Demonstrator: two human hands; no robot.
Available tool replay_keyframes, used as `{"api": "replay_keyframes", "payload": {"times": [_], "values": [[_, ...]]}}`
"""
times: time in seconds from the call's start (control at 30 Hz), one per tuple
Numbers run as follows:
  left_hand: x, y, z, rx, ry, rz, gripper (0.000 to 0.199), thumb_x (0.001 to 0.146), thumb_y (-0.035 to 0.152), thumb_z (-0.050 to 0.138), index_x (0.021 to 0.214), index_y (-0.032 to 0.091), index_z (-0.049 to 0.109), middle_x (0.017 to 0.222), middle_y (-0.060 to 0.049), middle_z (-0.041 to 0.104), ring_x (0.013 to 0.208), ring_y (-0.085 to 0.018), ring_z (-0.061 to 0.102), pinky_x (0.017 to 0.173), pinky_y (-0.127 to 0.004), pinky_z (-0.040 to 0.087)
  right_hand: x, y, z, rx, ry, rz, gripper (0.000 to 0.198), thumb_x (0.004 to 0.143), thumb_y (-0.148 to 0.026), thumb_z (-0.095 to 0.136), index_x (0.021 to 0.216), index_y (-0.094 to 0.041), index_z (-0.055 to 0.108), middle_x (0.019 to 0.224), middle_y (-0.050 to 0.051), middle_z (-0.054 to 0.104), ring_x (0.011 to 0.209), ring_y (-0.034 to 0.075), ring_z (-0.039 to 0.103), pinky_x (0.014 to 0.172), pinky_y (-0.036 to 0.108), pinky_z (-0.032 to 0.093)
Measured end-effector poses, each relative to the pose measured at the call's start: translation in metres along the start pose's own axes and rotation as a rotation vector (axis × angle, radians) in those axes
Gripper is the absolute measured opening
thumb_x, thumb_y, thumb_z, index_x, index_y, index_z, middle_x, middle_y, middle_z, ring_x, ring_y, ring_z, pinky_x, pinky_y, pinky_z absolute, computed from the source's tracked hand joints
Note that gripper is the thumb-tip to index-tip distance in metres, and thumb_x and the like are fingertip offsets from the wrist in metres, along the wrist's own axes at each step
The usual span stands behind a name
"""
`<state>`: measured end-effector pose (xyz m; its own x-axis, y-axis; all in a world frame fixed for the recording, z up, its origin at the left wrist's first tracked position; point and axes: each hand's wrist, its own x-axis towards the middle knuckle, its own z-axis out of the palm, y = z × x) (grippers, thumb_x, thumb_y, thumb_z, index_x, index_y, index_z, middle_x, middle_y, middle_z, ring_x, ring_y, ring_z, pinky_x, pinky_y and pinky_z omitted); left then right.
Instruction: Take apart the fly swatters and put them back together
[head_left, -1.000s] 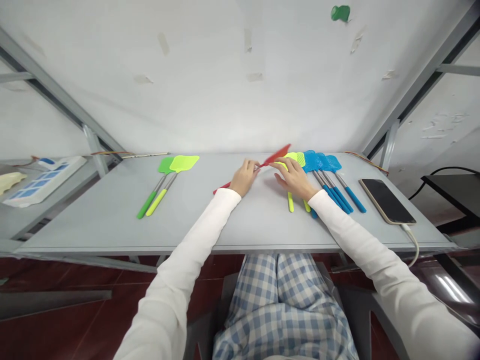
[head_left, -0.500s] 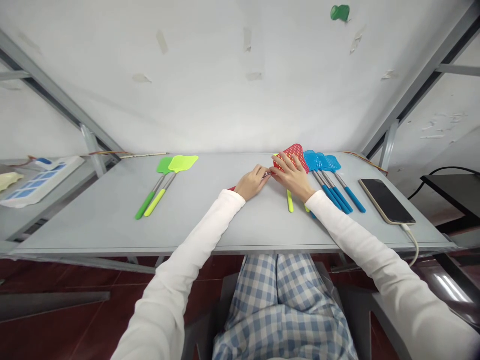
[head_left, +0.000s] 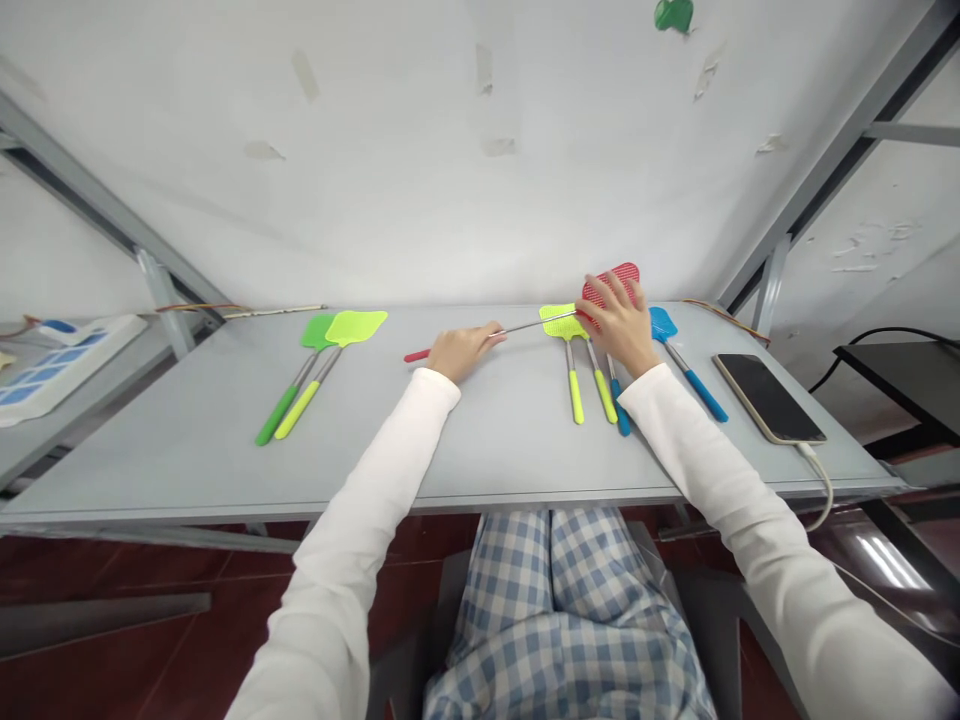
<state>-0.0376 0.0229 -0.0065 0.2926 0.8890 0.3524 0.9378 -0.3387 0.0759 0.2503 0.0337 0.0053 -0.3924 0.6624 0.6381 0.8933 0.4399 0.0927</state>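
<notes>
A red fly swatter (head_left: pixel 628 282) with a metal shaft is stretched between my two hands above the table. My left hand (head_left: pixel 459 352) is closed round it near the red grip, whose end sticks out to the left. At the other end my right hand (head_left: pixel 619 325) grips the red mesh head, fingers across its face. Under and beside that hand lie yellow fly swatters (head_left: pixel 560 322) and blue fly swatters (head_left: pixel 696 380); my hand and forearm hide part of the blue ones. On the left side a green fly swatter (head_left: pixel 283 405) lies partly beneath a yellow-green fly swatter (head_left: pixel 355 327).
A smartphone (head_left: pixel 769 398) with a white cable plugged in lies at the right of the grey table (head_left: pixel 420 470). Metal frame posts rise at both sides before the white wall (head_left: pixel 420 200). A white and blue power strip (head_left: pixel 67 365) sits at far left.
My hands have moved apart, the left one leftward and the right one rightward. A long stretch of the red fly swatter's metal shaft now shows between them.
</notes>
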Motion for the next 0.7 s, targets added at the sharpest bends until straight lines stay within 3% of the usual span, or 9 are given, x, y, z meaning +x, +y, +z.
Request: {"api": "replay_keyframes", "payload": {"times": [0.1,0.2,0.33,0.43,0.57,0.7], "values": [[-0.001,-0.024,-0.006,0.001,0.019,-0.009,0.037,0.094,0.053,0.038,0.099,0.028,0.065,0.092,-0.005,0.073,0.081,-0.021,0.066,0.063,-0.028,0.035,-0.004,0.021,-0.001,-0.054,0.027,0.075,0.03,0.093,-0.033,0.041,0.109,-0.024,0.065,0.147,0.009,0.044,0.14,0.031,0.031,0.11,0.058,0.02],[-0.003,-0.032,-0.005,-0.005,0.015,-0.001,0.036,0.093,0.053,0.039,0.095,0.027,0.065,0.09,-0.003,0.073,0.079,-0.019,0.066,0.061,-0.027,0.034,-0.006,0.015,0.002,-0.068,0.014,0.045,0.032,0.094,-0.032,0.04,0.112,-0.023,0.064,0.148,0.009,0.043,0.14,0.03,0.031,0.11,0.055,0.019],[-0.006,-0.015,0.004,0.006,0.031,0.067,0.037,0.093,0.053,0.04,0.097,0.026,0.066,0.089,-0.003,0.073,0.077,-0.018,0.066,0.057,-0.027,0.032,-0.004,-0.023,0.005,0.004,-0.086,-0.143,0.035,0.096,-0.033,0.037,0.119,-0.023,0.06,0.14,0.01,0.052,0.13,0.027,0.043,0.105,0.045,0.027],[-0.009,0.004,0.009,0.026,0.084,0.17,0.042,0.094,0.055,0.037,0.099,0.025,0.067,0.087,-0.004,0.073,0.075,-0.017,0.065,0.055,-0.027,0.03,-0.005,-0.045,0.003,0.09,-0.219,-0.219,0.037,0.097,-0.036,0.034,0.119,-0.023,0.06,0.118,0.009,0.065,0.103,0.021,0.06,0.085,0.032,0.038],[-0.012,0.016,0.011,0.037,0.144,0.233,0.049,0.094,0.056,0.033,0.097,0.022,0.069,0.08,-0.006,0.073,0.07,-0.017,0.065,0.054,-0.028,0.028,-0.01,-0.049,-0.004,0.067,-0.303,-0.107,0.043,0.096,-0.049,0.033,0.1,-0.02,0.065,0.09,0.006,0.07,0.08,0.019,0.062,0.059,0.028,0.027],[-0.013,0.018,0.01,0.021,0.153,0.225,0.049,0.096,0.052,0.03,0.094,0.022,0.069,0.079,-0.006,0.073,0.069,-0.017,0.064,0.053,-0.028,0.028,-0.009,-0.043,-0.009,0.018,-0.38,-0.027,0.052,0.098,-0.046,0.025,0.085,-0.018,0.067,0.078,0.007,0.071,0.068,0.017,0.061,0.055,0.03,0.016]]}}
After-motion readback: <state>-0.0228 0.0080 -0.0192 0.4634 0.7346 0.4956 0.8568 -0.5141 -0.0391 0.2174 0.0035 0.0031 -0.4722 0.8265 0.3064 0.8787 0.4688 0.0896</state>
